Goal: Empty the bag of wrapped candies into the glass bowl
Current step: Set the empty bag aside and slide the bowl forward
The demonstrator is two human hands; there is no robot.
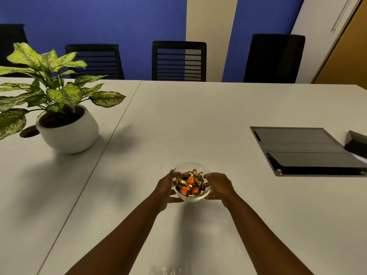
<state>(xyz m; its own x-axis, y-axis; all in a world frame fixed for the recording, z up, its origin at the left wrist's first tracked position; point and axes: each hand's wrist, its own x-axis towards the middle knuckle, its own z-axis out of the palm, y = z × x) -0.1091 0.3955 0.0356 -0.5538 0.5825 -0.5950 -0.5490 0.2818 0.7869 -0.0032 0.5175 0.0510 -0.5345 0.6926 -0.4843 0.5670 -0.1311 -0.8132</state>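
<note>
A clear glass bowl [190,166] stands on the white table [198,120], a little in front of me at the centre. Several wrapped candies [190,183] in gold and orange wrappers fill it. My left hand [165,190] cups the bowl's left side and my right hand [218,186] cups its right side, fingers curled against the glass. A faint clear plastic shape, maybe the bag [166,270], shows at the bottom edge of the view, blurred.
A potted plant in a white pot [69,133] stands at the left, next to a round cable hole [29,132]. A grey cable hatch [303,151] is set into the table at the right, with a dark object [357,144] beside it. Black chairs [178,60] line the far edge.
</note>
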